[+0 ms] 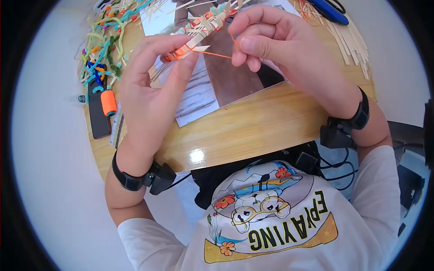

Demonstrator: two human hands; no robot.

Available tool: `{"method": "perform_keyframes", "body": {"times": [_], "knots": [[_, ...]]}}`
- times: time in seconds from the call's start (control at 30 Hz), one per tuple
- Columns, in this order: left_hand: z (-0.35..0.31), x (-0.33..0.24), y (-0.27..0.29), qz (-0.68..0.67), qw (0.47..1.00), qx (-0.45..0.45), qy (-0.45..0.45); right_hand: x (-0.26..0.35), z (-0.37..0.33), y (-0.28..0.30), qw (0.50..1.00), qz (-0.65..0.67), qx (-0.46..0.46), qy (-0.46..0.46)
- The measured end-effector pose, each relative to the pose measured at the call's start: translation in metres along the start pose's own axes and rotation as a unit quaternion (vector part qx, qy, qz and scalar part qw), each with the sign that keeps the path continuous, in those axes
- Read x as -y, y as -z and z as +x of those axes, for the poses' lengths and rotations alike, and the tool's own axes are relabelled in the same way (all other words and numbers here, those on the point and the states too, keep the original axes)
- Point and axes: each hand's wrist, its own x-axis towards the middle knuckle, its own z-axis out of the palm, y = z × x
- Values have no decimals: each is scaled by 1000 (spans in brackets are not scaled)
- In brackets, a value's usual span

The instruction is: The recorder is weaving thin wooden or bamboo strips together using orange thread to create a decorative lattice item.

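My left hand (pixel 151 86) grips the near end of a craft piece made of pale thin wooden strips (pixel 205 28), with its thumb and fingers closed around it. Orange thread is wound about the piece close to these fingertips. From there a taut length of orange thread (pixel 216 55) runs across to my right hand (pixel 285 43). That hand pinches the thread between thumb and fingers, a little to the right of the piece. Bits of orange and pale green show along the far part of the piece. Its underside is hidden.
Beneath my hands lies a large printed picture (pixel 196 101) on the wooden table (pixel 253 122). At left are tangled coloured fuzzy stems (pixel 115 38), an orange thread spool (pixel 108 103), a dark flat object (pixel 98 122) and a ruler (pixel 117 128). Loose strips (pixel 350 40) and a blue-black handled tool (pixel 332 11) lie far right.
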Motion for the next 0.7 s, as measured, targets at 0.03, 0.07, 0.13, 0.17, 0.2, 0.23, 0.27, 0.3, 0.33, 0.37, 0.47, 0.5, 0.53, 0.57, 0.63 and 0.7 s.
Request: {"method": "perform_keyframes", "body": {"times": [0.03, 0.07, 0.13, 0.17, 0.2, 0.23, 0.27, 0.3, 0.33, 0.37, 0.47, 0.5, 0.53, 0.57, 0.63, 0.7], "knots": [[1, -1, 0, -4, 1000, -1, -7, 3, -1, -3, 999, -42, -7, 32], [1, -1, 0, -7, 1000, -2, -14, 4, -2, -6, 994, -83, -15, 63], [0, 0, -1, -17, 1000, -4, -26, 5, -3, -11, 993, -96, -10, 63], [-1, 0, -1, -28, 999, -5, -37, 4, -3, -13, 992, -108, -7, 61], [-1, 2, -3, -29, 999, -4, -36, 3, -4, -14, 992, -108, -7, 59], [-2, 3, -4, -36, 998, 18, -49, 2, -4, -14, 993, -104, -10, 60], [-2, 4, -5, -43, 996, 40, -63, 1, -5, -15, 993, -99, -13, 61], [-2, 5, -6, -45, 996, 42, -63, 0, -6, -16, 993, -99, -16, 60], [-2, 7, -5, -36, 995, 50, -78, -1, -6, -18, 994, -89, -24, 57], [-1, 7, -5, -26, 994, 58, -93, -3, -6, -18, 995, -78, -32, 53], [2, 1, -3, -14, 986, 110, -121, -7, -6, -16, 996, -64, -44, 49], [2, 0, -2, -13, 987, 110, -120, -7, -6, -17, 996, -64, -43, 47], [2, -1, -1, -56, 988, 119, -85, -8, -6, -18, 996, -63, -50, 50], [2, -2, 0, -99, 986, 127, -50, -9, -5, -18, 995, -62, -56, 53], [-4, -8, -5, -117, 987, 104, 33, -8, -6, -19, 996, -70, -45, 45], [-7, -9, -7, -134, 981, 80, 115, -6, -7, -19, 996, -77, -35, 37]]}}
